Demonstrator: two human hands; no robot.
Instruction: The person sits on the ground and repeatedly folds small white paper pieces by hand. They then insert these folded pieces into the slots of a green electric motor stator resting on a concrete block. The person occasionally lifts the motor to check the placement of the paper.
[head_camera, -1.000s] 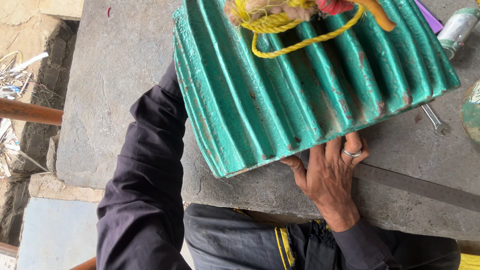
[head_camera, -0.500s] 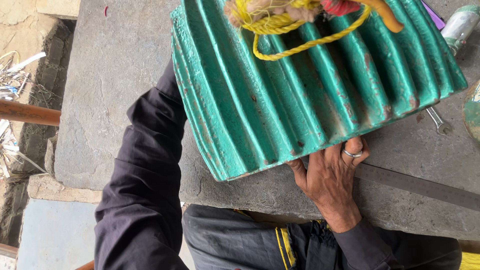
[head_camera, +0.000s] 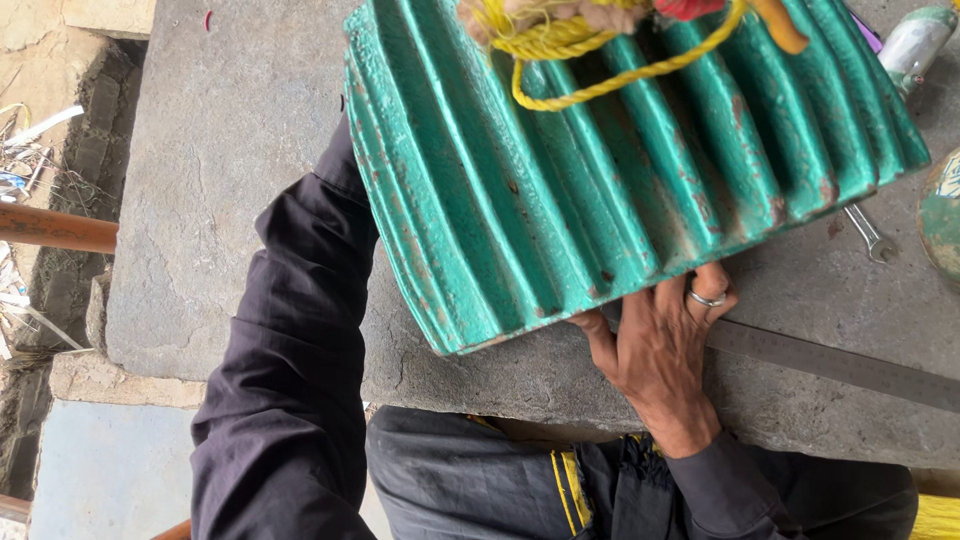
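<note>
From the head camera, one large green ribbed metal casting (head_camera: 620, 170) lies tilted on a grey stone bench (head_camera: 230, 150), its near edge close to the bench's front edge. About seven or eight raised ribs run along its upper face, with rust specks in the paint.

Two arms show, but only one hand. The right hand (head_camera: 665, 345) rests flat on the bench against the casting's near edge, fingers spread and touching the metal, closed on nothing; one ring sits on a finger. The left arm, in a dark sleeve (head_camera: 290, 360), reaches up along the casting's left side, and its hand is hidden behind the casting, so whether that grip is apart or together cannot be told.

On the casting's far end lies one tangle of yellow rope (head_camera: 590, 50), with a single loop hanging down over the ribs, beside something red and something orange, both cut off by the frame.

One steel ruler (head_camera: 850, 365) lies flat on the bench, running out rightward from under the right hand. One spanner (head_camera: 868, 235) pokes out from under the casting's right edge. One pale cylindrical can (head_camera: 915, 40) lies at the top right. One orange pipe (head_camera: 55, 228) crosses the rubble on the left, off the bench.
</note>
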